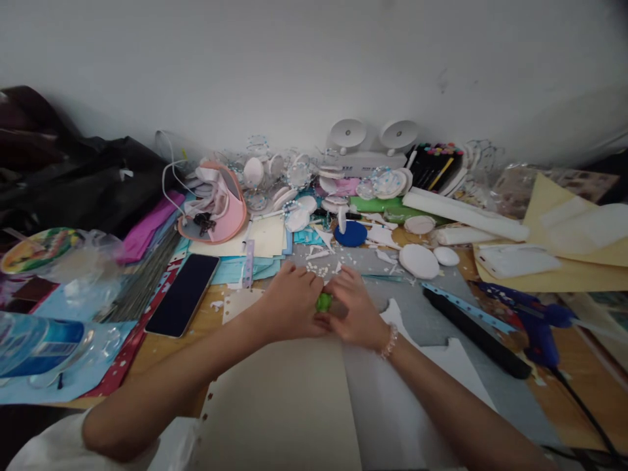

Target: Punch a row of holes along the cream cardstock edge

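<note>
My left hand [293, 302] is closed, fingers curled, above the top of a cream sheet of paper [279, 392] with a punched edge. Meeting it from the right, my right hand [357, 309] has its thumb and fingers bent inward, with a beaded bracelet at the wrist. Between the two hands shows a small bright green lump [323, 302], gripped from both sides. Fingers cover most of it, so its kind cannot be made out. White cut sheet [407, 392] lies under my right forearm.
A phone [184, 296] and a water bottle [49, 343] lie left. To the right are a black bar [473, 333], a blue glue gun [534, 320] and a white disc [419, 261]. White scraps, a blue disc [350, 233] and a pink visor cap [230, 216] crowd the back.
</note>
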